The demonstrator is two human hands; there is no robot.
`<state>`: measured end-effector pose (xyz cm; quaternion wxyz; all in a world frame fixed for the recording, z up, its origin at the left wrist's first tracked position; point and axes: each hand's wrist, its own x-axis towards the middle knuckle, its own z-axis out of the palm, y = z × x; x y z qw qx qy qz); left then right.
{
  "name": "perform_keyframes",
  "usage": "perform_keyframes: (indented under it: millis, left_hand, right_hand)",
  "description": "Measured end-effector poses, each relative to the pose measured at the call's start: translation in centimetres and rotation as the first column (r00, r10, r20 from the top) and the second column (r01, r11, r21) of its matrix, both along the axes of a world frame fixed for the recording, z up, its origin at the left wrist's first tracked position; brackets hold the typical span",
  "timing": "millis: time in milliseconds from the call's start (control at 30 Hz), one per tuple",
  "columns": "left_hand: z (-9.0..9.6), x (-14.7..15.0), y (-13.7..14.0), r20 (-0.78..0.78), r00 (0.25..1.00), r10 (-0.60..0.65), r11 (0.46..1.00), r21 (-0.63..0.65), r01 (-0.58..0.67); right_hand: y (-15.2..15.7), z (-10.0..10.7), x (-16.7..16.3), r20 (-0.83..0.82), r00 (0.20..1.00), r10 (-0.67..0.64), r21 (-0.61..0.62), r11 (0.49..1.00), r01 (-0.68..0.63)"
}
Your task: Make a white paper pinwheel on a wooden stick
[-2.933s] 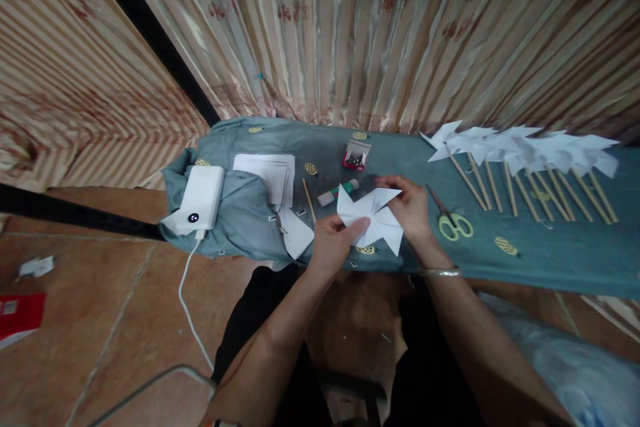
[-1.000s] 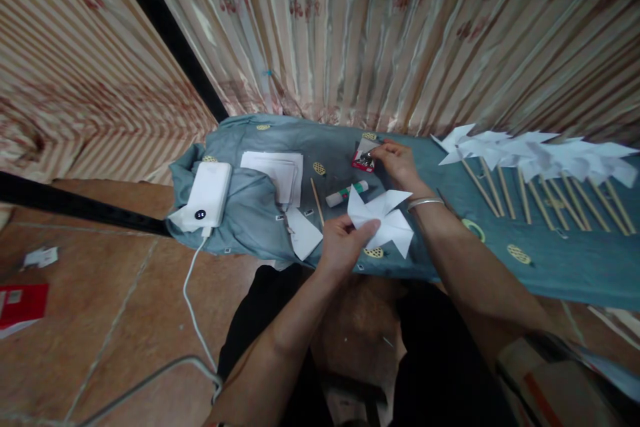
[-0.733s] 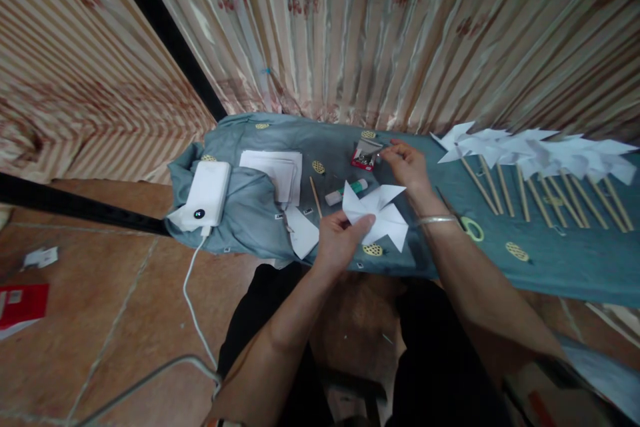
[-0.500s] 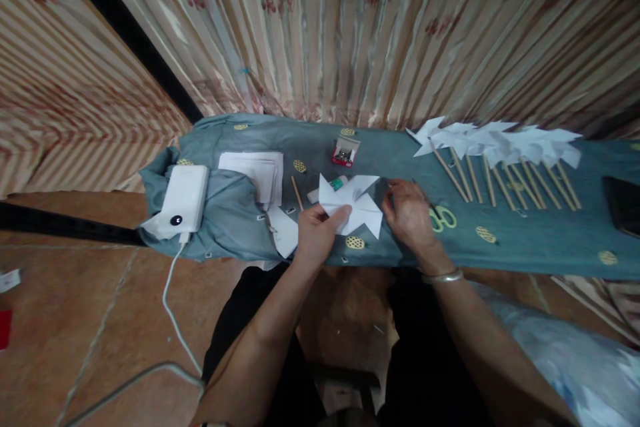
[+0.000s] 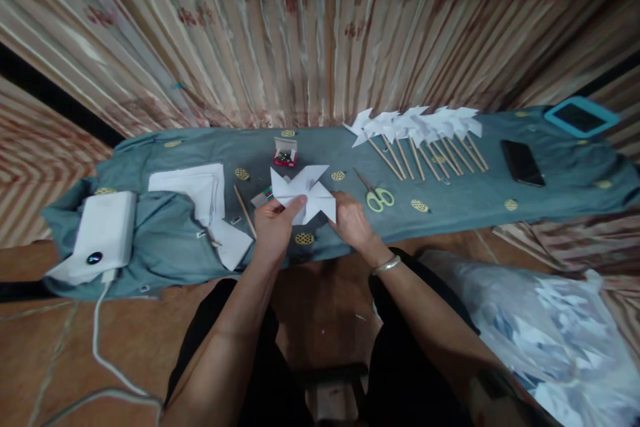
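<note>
A white paper pinwheel (image 5: 313,188) is pinched at its centre between the thumb and fingers of my left hand (image 5: 273,230). My right hand (image 5: 354,221), fingers curled, is closed at the pinwheel's right blade; its fingertips are partly hidden. Partly behind the pinwheel and left hand lies a glue stick (image 5: 263,197). A wooden stick (image 5: 245,211) rests left of my left hand. Beyond the pinwheel stands an opened small red box (image 5: 285,158) with small metal pieces inside. Green-handled scissors (image 5: 380,199) lie to the right of my right hand.
Several pinwheels on sticks (image 5: 415,125) lie in a row at the back right. White sheets (image 5: 187,180) and a loose paper piece (image 5: 233,245) lie left. A white power bank (image 5: 106,227), a phone (image 5: 523,162) and a blue-framed tablet (image 5: 580,117) are also there. A plastic bag (image 5: 545,327) stands on the floor.
The view has swung right, bringing the whole phone and the tablet into sight. My right hand has come in from beside the pinwheel to its right blade. The left hand still holds it.
</note>
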<state>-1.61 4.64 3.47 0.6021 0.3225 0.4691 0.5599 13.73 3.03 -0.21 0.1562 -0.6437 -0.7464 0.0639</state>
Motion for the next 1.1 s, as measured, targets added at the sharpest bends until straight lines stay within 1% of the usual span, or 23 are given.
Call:
perform_keyframes:
  millis: [100, 200, 367, 500, 633, 700, 767, 833, 900, 967, 1000, 1033, 1100]
  left_hand:
    - [-0.1, 0.4, 0.0, -0.021, 1.000, -0.011, 1.000, 0.009, 0.011]
    - [-0.1, 0.7, -0.1, -0.024, 0.999, -0.021, 1.000, 0.012, 0.021]
    - [-0.6, 0.8, -0.5, -0.037, 0.999, -0.028, 1.000, 0.004, 0.028]
    - [-0.9, 0.7, -0.9, 0.011, 0.999, -0.046, 0.999, -0.010, 0.046]
    - [-0.7, 0.5, -1.3, 0.057, 0.997, -0.050, 0.998, -0.035, 0.052]
    - [-0.6, 0.5, -1.5, 0.047, 0.997, -0.062, 0.997, -0.045, 0.064]
    - [-0.6, 0.4, -1.6, 0.038, 0.996, -0.080, 0.995, -0.052, 0.082]
    - [-0.6, 0.4, -1.7, 0.039, 0.995, -0.096, 0.994, -0.054, 0.098]
    - [-0.7, 0.3, -1.7, 0.039, 0.994, -0.105, 0.993, -0.052, 0.107]
    - [-0.8, 0.4, -1.8, 0.032, 0.993, -0.115, 0.992, -0.048, 0.116]
    - [-0.9, 0.5, -1.9, 0.029, 0.992, -0.125, 0.991, -0.047, 0.127]
    - [-0.9, 0.6, -2.0, 0.027, 0.990, -0.139, 0.989, -0.047, 0.140]
    - [-0.9, 0.8, -2.3, 0.023, 0.986, -0.168, 0.985, -0.042, 0.169]
  right_hand:
    - [0.0, 0.0, 0.3, -0.024, 0.999, -0.042, -0.012, 0.999, 0.042]
    - [-0.1, 0.1, 0.6, -0.054, 0.997, -0.056, -0.020, 0.998, 0.055]
    - [-0.3, 0.1, 1.1, -0.127, 0.991, -0.042, -0.028, 0.999, 0.039]
    - [-0.3, -0.2, 1.4, -0.132, 0.991, 0.011, -0.034, 0.999, -0.016]
    - [-0.3, -0.5, 1.5, -0.144, 0.990, 0.006, 0.013, 1.000, -0.004]
    - [-0.2, -0.6, 1.7, -0.210, 0.977, -0.035, 0.041, 0.998, 0.045]
    - [-0.2, -0.5, 2.2, -0.346, 0.934, -0.091, 0.069, 0.990, 0.122]
    - [-0.5, -0.1, 2.9, -0.520, 0.846, -0.118, 0.092, 0.977, 0.193]
    - [-1.2, 0.7, 3.5, -0.666, 0.739, -0.099, 0.106, 0.968, 0.226]
    - [-2.4, 2.0, 3.9, -0.743, 0.667, -0.052, 0.116, 0.972, 0.204]
    - [-3.1, 2.7, 4.0, -0.756, 0.654, -0.023, 0.122, 0.977, 0.177]
    - [-3.8, 3.4, 3.9, -0.754, 0.657, -0.002, 0.130, 0.980, 0.152]
    - [-5.1, 4.6, 3.3, -0.714, 0.698, 0.050, 0.168, 0.981, 0.102]
